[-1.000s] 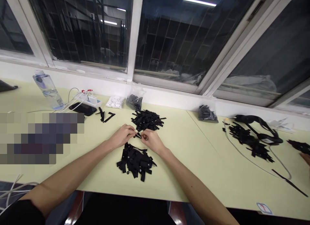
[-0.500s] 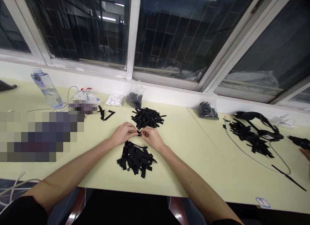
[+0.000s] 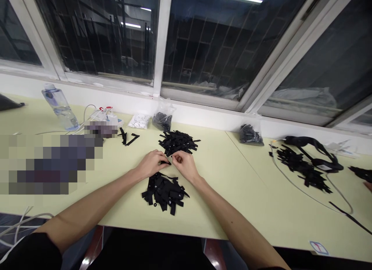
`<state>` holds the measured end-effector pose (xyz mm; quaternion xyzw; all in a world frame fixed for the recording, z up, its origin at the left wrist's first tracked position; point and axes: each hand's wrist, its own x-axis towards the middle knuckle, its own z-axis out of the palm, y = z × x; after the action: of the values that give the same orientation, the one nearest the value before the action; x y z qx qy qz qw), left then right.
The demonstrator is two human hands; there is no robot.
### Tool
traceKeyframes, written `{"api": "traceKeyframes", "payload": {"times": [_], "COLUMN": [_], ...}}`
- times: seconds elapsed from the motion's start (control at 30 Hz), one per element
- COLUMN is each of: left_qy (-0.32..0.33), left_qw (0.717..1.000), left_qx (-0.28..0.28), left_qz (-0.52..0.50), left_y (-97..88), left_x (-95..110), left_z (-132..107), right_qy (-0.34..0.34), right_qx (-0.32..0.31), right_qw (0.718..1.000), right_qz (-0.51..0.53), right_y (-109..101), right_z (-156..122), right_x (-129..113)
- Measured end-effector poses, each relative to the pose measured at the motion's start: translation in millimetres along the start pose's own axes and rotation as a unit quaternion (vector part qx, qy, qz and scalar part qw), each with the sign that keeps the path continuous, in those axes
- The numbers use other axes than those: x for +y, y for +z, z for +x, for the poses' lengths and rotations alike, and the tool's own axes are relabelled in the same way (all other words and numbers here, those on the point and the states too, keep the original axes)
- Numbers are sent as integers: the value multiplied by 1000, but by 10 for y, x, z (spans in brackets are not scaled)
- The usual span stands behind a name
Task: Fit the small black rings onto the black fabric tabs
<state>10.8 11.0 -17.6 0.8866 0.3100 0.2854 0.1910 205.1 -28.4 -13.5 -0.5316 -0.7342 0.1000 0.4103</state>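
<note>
Between the two piles of black fabric strips, my left hand [image 3: 152,163] is closed on a short black strip [image 3: 165,162], whose end sticks out past the fingertips. Just to its right, my right hand [image 3: 185,165] is closed in a pinch, apart from the strip; a tiny dark spot shows at its fingertips, too small to name. Beyond my hands lies the far pile of black strips [image 3: 178,142]. Closer to me is the near pile of black strips [image 3: 165,192], some with small white marks. A small black ring [image 3: 155,204] lies at its front edge.
Against the wall stand a white packet [image 3: 138,121], a clear bag of black pieces [image 3: 162,121] and another such bag [image 3: 250,135]. A water bottle [image 3: 60,107] is at left by cables. At right lie a black headset strap [image 3: 316,153], more strips [image 3: 302,169] and another person's hand [image 3: 368,186].
My hands have drawn slightly apart; the right fingertips have come away from the strip, which stays in my left hand. The view has shifted a little.
</note>
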Motion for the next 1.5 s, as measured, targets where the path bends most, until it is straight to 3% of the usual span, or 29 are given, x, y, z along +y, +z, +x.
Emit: {"api": "traceKeyframes", "payload": {"times": [0.2,0.47,0.63,0.8,0.97,1.27,1.5], "left_qy": [-4,-36,-78,-127,-126,-77,-66], "left_qw": [1000,993,985,974,950,922,915], "left_qx": [14,103,98,95,110,45,19], "left_qz": [-6,-51,-116,-160,-264,-377,-399], "left_y": [-2,-178,-139,-85,-93,-104,-70], "left_x": [20,52,15,-88,-204,-46,-14], "left_z": [25,-17,-20,7,37,7,-6], "right_qy": [-7,-28,-18,-49,-57,-84,-69], "right_qx": [-59,-101,-95,-90,-86,-36,14], "right_qw": [996,992,994,993,993,995,997], "right_qz": [-68,-73,-53,-54,-58,-36,-10], "right_y": [-37,-46,-37,-20,-37,-12,-60], "right_z": [8,7,4,-24,-24,-31,-25], "right_x": [130,193,165,68,31,-111,-30]}}
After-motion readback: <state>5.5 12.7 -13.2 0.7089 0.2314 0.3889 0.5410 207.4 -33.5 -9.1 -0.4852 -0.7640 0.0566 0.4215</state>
